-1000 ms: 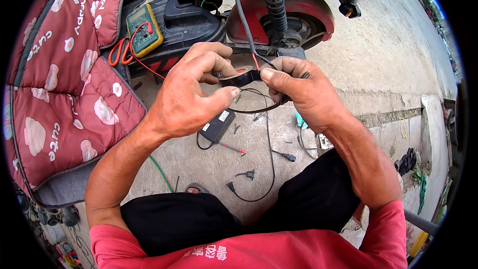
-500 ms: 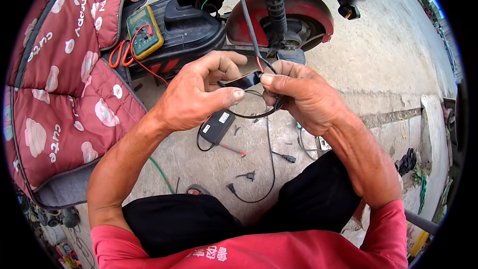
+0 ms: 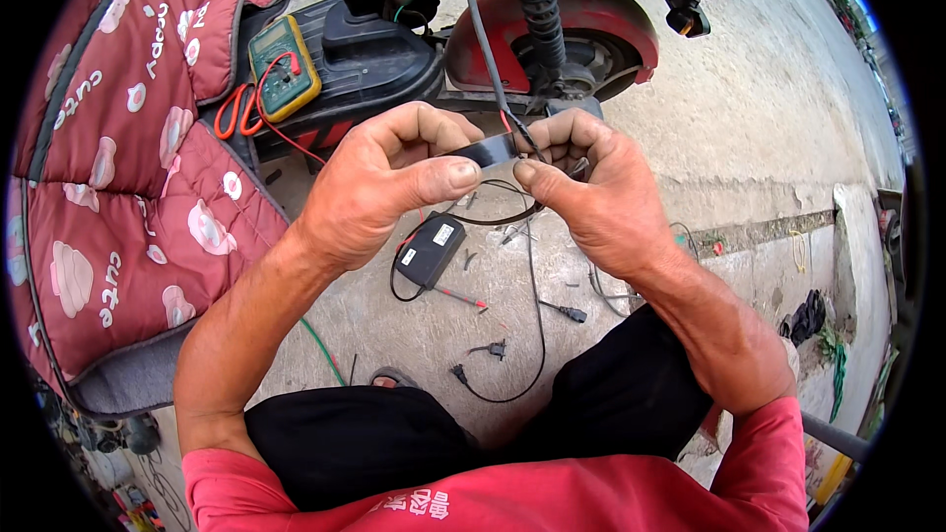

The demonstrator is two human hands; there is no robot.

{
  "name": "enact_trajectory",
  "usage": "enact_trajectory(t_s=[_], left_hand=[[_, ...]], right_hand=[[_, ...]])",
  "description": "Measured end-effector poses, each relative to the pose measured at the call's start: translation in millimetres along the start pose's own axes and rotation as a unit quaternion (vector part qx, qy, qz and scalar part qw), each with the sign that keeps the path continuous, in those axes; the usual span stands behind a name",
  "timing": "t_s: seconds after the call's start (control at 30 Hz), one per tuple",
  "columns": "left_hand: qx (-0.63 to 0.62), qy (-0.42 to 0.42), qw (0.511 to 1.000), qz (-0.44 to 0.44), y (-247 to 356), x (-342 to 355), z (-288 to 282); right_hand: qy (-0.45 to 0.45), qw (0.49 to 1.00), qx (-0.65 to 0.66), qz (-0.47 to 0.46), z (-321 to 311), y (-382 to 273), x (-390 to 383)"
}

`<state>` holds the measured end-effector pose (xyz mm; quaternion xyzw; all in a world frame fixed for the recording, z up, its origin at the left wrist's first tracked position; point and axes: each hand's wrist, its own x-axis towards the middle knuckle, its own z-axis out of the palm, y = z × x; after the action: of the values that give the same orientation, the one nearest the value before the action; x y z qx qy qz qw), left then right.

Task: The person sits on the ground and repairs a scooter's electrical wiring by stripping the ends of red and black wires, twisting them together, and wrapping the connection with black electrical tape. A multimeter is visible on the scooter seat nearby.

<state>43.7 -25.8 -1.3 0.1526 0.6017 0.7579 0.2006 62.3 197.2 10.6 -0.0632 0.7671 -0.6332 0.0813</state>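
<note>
My left hand [image 3: 370, 182] pinches a strip of black electrical tape [image 3: 492, 150] between thumb and fingers. The strip stretches across to my right hand [image 3: 596, 182], whose thumb and fingertips close on a black cable where the tape meets it. That cable [image 3: 481, 34] hangs down from the top of the view, and a bit of red wire [image 3: 506, 122] shows just above the join. Below my hands a thin black lead curves in a loop. The fingertips of my right hand partly hide the join.
Ahead stands an electric scooter with a red-rimmed rear wheel [image 3: 601, 34]. A yellow-green multimeter [image 3: 285, 69] rests on its footboard, beside a padded maroon cover [image 3: 187, 197]. On the concrete lie a black charger box [image 3: 431, 251], a plug lead [image 3: 535, 335] and cut wire pieces.
The black tape now shows flatter and wider between my hands. My right hand has turned slightly, its thumb lower on the cable; my left hand has barely shifted.
</note>
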Motion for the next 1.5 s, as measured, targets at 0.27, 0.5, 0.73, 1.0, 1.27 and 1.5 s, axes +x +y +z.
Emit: enact_trajectory(t_s=[0.27,0.5,0.73,1.0,1.27,1.5], left_hand=[[0.026,-0.017,0.999,0.029,7.8,4.1,20.8],[0.096,0.016,0.995,0.012,9.8,2.5,21.4],[0.272,0.050,0.959,0.066,7.4,5.0,14.7],[0.289,-0.030,0.956,0.046,16.4,2.6,4.2],[0.222,-0.033,0.974,0.024,14.9,4.1,-9.0],[0.184,0.066,0.981,0.005,22.4,6.4,6.6]], right_hand=[[-0.037,0.999,0.009,0.006,6.2,2.3,-3.0],[0.014,0.998,0.043,0.045,11.9,-9.9,-6.5],[0.000,0.986,0.155,0.058,8.4,0.8,-2.5],[-0.043,0.986,0.138,0.089,1.9,-4.1,0.7],[-0.027,0.993,0.087,0.073,-2.7,1.4,4.0],[-0.015,0.990,0.138,0.019,-2.6,-1.4,6.4]])
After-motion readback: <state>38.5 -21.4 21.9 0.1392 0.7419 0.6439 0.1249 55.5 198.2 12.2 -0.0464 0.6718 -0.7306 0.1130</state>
